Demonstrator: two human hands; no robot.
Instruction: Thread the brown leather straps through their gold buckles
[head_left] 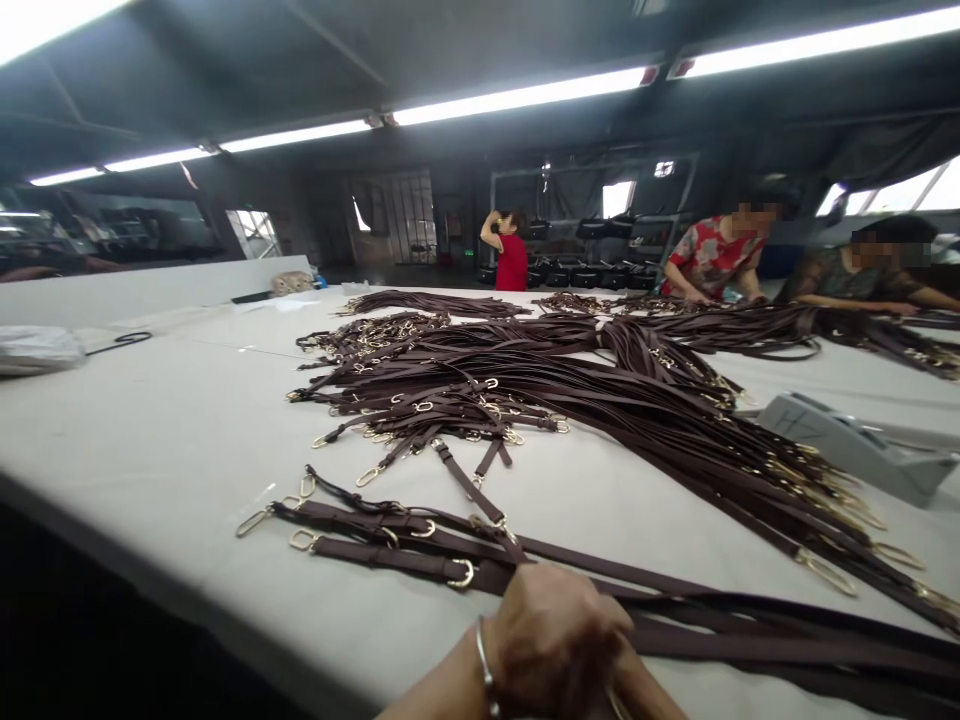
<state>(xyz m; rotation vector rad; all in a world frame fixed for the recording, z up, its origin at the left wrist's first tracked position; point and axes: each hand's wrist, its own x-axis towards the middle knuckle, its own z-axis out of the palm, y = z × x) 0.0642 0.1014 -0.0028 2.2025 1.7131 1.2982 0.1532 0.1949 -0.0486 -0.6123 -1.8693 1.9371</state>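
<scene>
My left hand (551, 620), with a silver bangle at its wrist, is closed at the front of the table. A short dark brown leather strap (466, 480) with gold metal fittings runs into its grip from the pile. My right hand (616, 640) is close against the left and mostly hidden by it, so its fingers do not show. A bit of gold metal (619, 704) shows between the wrists. Beside and beneath my hands lie several long brown straps (405, 560). Gold buckles (461, 573) and oval rings (253, 521) are at their left ends.
Heaps of brown straps (525, 375) spread over the pale table (187, 430). A grey tape dispenser (855, 445) stands at right. Across the table, a person in a patterned red top (720, 255) and another person (862, 270) handle straps. Someone in red (511, 262) stands farther back.
</scene>
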